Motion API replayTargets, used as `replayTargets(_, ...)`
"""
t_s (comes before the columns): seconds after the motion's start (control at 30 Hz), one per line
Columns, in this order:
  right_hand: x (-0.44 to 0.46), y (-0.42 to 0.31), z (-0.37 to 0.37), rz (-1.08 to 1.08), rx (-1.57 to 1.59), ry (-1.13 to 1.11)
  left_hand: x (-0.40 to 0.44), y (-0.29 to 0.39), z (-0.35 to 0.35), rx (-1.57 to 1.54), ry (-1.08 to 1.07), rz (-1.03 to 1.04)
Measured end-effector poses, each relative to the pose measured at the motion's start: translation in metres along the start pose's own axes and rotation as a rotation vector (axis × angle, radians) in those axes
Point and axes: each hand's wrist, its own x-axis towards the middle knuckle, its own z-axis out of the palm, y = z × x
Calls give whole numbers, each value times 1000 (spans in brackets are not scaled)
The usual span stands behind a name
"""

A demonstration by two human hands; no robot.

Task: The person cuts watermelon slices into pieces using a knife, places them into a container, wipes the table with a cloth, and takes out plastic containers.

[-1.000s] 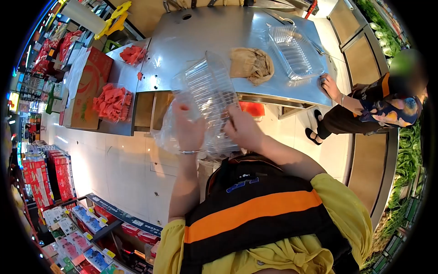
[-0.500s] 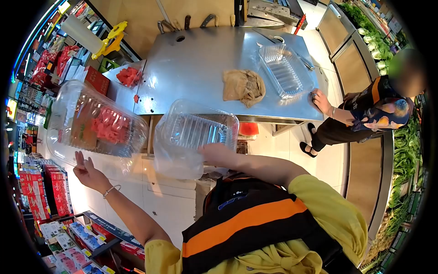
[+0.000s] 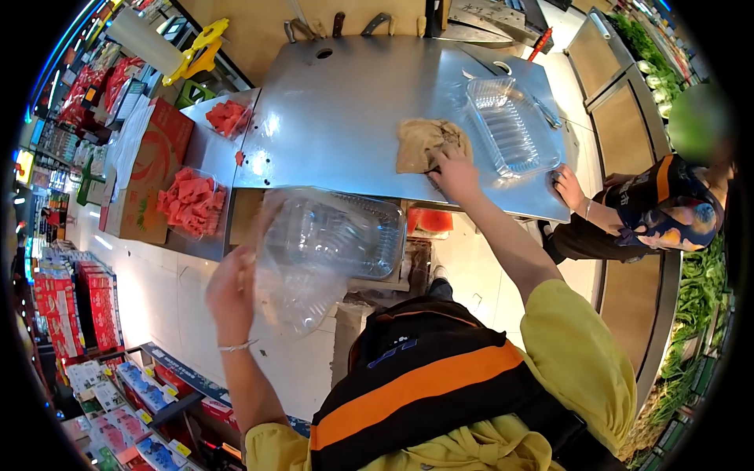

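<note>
My right hand (image 3: 457,176) is on a crumpled tan cloth (image 3: 418,143) on the metal table, its fingers bent into the fabric. My left hand (image 3: 233,286), blurred by motion, grips the left edge of a clear plastic container (image 3: 302,275). That container is tilted over another clear plastic tray (image 3: 385,235) at the table's front edge; where one ends and the other begins is hard to make out. Farther right on the table stands a third clear plastic tray (image 3: 510,129).
Cut red fruit fills a tray (image 3: 191,204) and a smaller pack (image 3: 228,118) on the left, beside a cardboard box (image 3: 149,169). Knives (image 3: 377,25) line the table's back edge. At the right, a co-worker's hand (image 3: 569,187) rests by the table (image 3: 338,118).
My left hand has swung the clear container from the left, over the cut fruit, rightward onto the other tray. My right hand has left the trays and reached forward to the cloth.
</note>
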Motion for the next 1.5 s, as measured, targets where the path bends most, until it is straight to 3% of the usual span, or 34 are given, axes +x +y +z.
replayTargets(0.07, 6, 14, 31, -61, -116, 47, 10, 24, 16, 70, -24, 109)
replayTargets(0.13, 15, 30, 46, 174, -94, -91, 17, 43, 22, 125, -86, 114)
replayTargets(0.2, 15, 43, 25, 339, 406, 92, 23, 55, 29, 118, -106, 272)
replayTargets(0.27, 19, 45, -30, 812, 843, -20, 28, 64, 33, 61, -152, 322)
replayTargets(0.33, 11, 46, -76, 935, 1682, 214, 34, 75, 39, -9, -205, 387)
replayTargets(0.37, 4, 41, -112, 941, 1677, 229, 38, 83, 43, -37, -209, 453)
replayTargets(0.43, -16, 30, -173, 809, 2146, 163, 47, 99, 47, -73, -218, 534)
replayTargets(0.47, -35, 42, -158, 812, 2142, 190, 53, 110, 47, -43, -243, 605)
replayTargets(0.53, -82, 74, -112, 557, 2140, 129, 61, 126, 53, -19, -268, 702)
replayTargets(0.6, -94, 42, -124, 881, 1879, 18, 70, 139, 62, -99, -307, 789)
replayTargets(0.63, -100, 43, -136, 786, 2036, 169, 75, 146, 65, -102, -309, 805)
replayTargets(0.67, -103, 46, -151, 795, 2036, 182, 77, 152, 65, -38, -314, 865)
replayTargets(0.7, -88, 28, -196, 642, 2204, 82, 77, 159, 64, 27, -325, 932)
replayTargets(0.8, -83, 15, -236, 612, 2453, -43, 82, 185, 64, 55, -345, 1060)
replayTargets(0.87, -74, -14, -254, 997, 2070, 42, 83, 204, 67, 56, -336, 1117)
replayTargets(0.97, -80, -14, -239, 557, 1851, -312, 78, 227, 66, 117, -351, 1188)
replayTargets(1.03, -77, -28, -244, 739, 1961, -599, 75, 235, 65, 175, -363, 1222)
replayTargets(1.07, -79, -30, -248, 738, 1961, -585, 70, 235, 66, 153, -361, 1219)
replayTargets(1.13, -84, -34, -256, -28, 1444, -560, 65, 237, 67, 126, -365, 1216)
replayTargets(1.2, -86, -39, -260, -33, 1381, -530, 63, 239, 68, 165, -351, 1214)
replayTargets(1.27, -82, -41, -276, -123, 865, -440, 62, 242, 69, 209, -349, 1234)
replayTargets(1.33, -87, -38, -272, -149, 827, -386, 62, 245, 68, 256, -345, 1251)
replayTargets(1.4, -94, -34, -267, 53, 1110, -488, 59, 247, 65, 235, -328, 1261)
replayTargets(1.43, -96, -35, -264, 55, 1112, -488, 58, 248, 66, 236, -332, 1262)
replayTargets(1.5, -95, -37, -258, -63, 972, -268, 57, 250, 67, 197, -339, 1258)
